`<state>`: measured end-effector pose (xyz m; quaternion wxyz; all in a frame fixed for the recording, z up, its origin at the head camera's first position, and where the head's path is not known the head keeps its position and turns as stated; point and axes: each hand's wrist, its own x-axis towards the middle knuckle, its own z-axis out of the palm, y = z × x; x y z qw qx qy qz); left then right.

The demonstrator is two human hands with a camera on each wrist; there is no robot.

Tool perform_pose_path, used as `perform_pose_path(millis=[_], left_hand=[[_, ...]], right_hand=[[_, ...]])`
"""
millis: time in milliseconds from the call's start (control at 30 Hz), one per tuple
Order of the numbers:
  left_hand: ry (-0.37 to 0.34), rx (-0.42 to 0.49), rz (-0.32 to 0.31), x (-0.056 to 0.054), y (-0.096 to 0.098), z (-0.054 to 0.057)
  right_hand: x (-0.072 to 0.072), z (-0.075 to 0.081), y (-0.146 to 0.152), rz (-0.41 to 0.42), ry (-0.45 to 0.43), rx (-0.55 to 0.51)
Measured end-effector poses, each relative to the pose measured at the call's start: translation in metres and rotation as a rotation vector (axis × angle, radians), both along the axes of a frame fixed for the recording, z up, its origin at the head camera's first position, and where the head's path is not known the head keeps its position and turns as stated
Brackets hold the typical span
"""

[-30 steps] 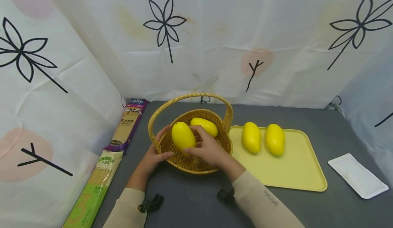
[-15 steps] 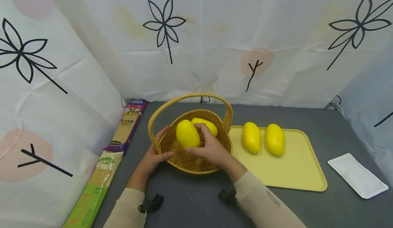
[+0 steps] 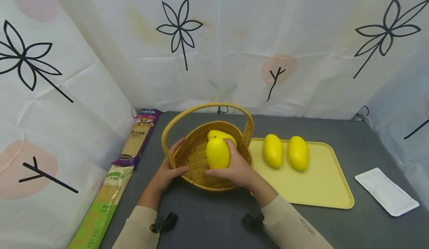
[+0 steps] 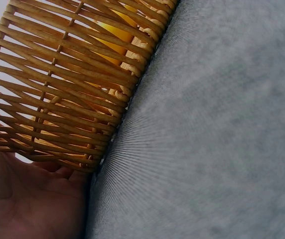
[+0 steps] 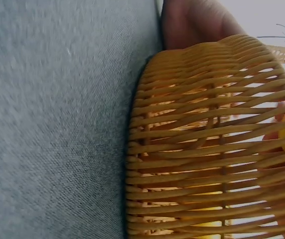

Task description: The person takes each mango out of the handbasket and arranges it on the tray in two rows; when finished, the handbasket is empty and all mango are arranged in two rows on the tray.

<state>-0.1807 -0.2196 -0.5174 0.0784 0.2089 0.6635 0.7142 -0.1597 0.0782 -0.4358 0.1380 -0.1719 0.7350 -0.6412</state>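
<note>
A wicker basket [image 3: 194,167] with a tall arched handle stands on the dark table in the head view. At its left side my left hand [image 3: 165,173] grips the rim, thumb over the front edge and fingers behind. Inside the basket's opening, my right hand [image 3: 236,167] holds a yellow mango [image 3: 218,153] upright from its right side. Behind that fruit a second mango [image 3: 219,134] lies on its side in the basket, partly covered. The left wrist view shows the woven basket wall [image 4: 68,74] against my palm. Through the wall in the right wrist view, bits of yellow show.
To the right lies a yellow tray [image 3: 321,185] bearing two mangoes [image 3: 273,150]. A white rectangular dish [image 3: 387,192] sits beyond it. Two pasta packs, one purple [image 3: 142,137] and one green [image 3: 104,208], line the left edge. Patterned curtain hangs behind.
My right hand has shifted right inside the basket, turning the mango more upright and carrying it in front of the lying one. The left hand keeps its hold on the rim.
</note>
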Motion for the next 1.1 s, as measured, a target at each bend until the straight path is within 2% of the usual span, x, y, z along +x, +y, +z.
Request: perform_pose_path(millis=[233, 367, 467, 533, 667, 800, 900, 1000, 1067, 1100], left_hand=[[-0.008, 0.022, -0.014, 0.0, -0.001, 0.0], [-0.01, 0.028, -0.021, 0.0, -0.001, 0.0], [-0.006, 0.027, -0.021, 0.0, -0.001, -0.001], [-0.004, 0.028, -0.021, -0.001, -0.001, -0.001], [0.0, 0.033, -0.023, -0.002, -0.001, -0.002], [0.007, 0.079, -0.056, -0.002, -0.002, -0.003], [0.007, 0.117, -0.087, -0.002, -0.002, -0.003], [-0.006, 0.116, -0.094, -0.001, -0.002, -0.001], [0.002, 0.099, -0.087, 0.0, -0.001, -0.001], [0.001, 0.094, -0.083, 0.0, -0.001, 0.0]], right_hand=[[0.013, 0.002, 0.016, -0.06, 0.039, -0.071], [0.02, 0.002, 0.021, 0.003, 0.036, -0.276], [0.024, 0.001, 0.025, 0.082, 0.025, -0.408], [0.027, 0.0, 0.029, 0.114, 0.033, -0.444], [0.032, -0.003, 0.036, 0.119, 0.062, -0.453], [0.036, -0.005, 0.039, 0.081, 0.113, -0.325], [0.04, -0.004, 0.034, 0.062, 0.143, -0.148], [0.044, 0.001, 0.021, 0.082, 0.163, -0.006], [0.048, 0.005, 0.008, 0.108, 0.244, 0.116], [0.051, 0.006, 0.0, 0.125, 0.321, 0.179]])
